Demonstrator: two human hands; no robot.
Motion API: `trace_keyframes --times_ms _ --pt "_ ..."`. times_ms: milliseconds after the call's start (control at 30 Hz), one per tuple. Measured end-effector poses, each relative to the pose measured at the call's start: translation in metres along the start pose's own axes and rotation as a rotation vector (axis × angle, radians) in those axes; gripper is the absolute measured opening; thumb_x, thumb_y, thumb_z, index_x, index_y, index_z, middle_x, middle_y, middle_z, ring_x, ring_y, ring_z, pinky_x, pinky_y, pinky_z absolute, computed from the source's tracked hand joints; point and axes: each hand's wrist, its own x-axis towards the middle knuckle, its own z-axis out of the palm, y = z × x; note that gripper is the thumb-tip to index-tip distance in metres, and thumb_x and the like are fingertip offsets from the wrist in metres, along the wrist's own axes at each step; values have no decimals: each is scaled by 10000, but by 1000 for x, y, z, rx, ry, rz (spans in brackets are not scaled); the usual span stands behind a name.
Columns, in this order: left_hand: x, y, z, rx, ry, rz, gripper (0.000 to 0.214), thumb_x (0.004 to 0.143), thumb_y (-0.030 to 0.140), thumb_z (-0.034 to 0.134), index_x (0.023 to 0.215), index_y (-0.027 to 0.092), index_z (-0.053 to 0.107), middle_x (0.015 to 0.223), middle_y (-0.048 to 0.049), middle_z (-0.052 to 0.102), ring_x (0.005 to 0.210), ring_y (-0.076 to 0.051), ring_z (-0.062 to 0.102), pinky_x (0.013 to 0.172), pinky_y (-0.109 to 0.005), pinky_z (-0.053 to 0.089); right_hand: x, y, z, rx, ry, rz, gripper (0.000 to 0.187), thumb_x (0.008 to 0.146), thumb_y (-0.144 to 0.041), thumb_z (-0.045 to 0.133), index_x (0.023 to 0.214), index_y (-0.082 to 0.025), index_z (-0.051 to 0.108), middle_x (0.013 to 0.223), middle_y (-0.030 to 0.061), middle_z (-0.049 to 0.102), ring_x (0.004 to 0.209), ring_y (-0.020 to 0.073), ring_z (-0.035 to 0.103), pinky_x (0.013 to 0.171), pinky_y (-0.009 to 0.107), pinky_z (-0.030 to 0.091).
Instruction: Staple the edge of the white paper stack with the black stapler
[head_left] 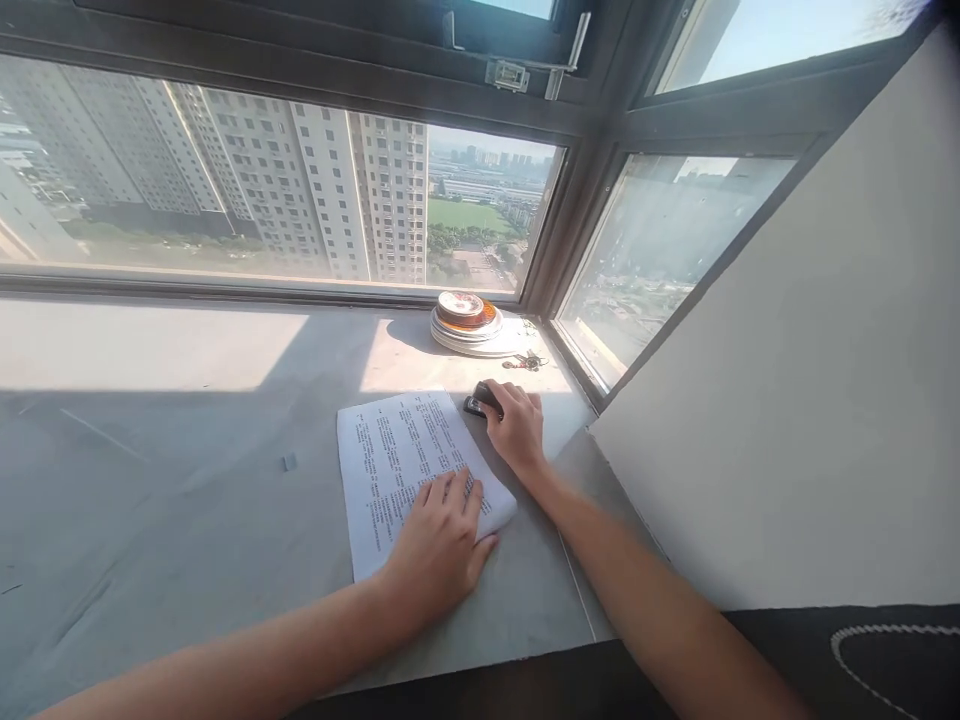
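A printed stack of paper lies on the grey sill, its lower right corner curling up slightly. My left hand rests on its lower right part, fingers stretched out over the text and thumb at the paper's edge. Just right of the sheets, my right hand is closed around a black stapler. Part of the stapler is hidden under my fingers. It sits on the sill near the paper's upper right corner, apart from my left hand.
Behind the stapler, a pile of plates with an orange-brown piece stands in the window corner. Beside it lies a small dark tangled item. A white wall slopes along the right. The sill's front edge runs close to my forearms.
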Motion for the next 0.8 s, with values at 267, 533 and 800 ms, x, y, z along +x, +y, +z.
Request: trace_keyframes --times_ms 267,533,800 --pt "3 -22 -4 -56 108 -104 537 1055 295 523 1584 220 579 1466 -236 692 1316 -454 685 1069 -697 550 9 3 2 12 -34 -11 293 1023 -262 594 1293 -237 703 1097 101 771 1028 312 682 941 447 436" --pt "7 -33 6 -96 81 -140 477 1064 274 503 1496 161 670 1467 -259 684 1250 -449 702 971 -622 594 20 32 -35 149 -388 -244 284 997 -307 654 1270 -247 701 1120 89 784 1001 312 703 881 425 528" --pt "12 -38 -3 -34 71 -82 390 1028 98 462 1227 185 785 1165 -158 814 985 -327 734 822 -490 633 21 26 -45 291 -526 -393 320 1031 -311 644 1346 -265 673 1165 82 776 1060 286 706 951 423 534"
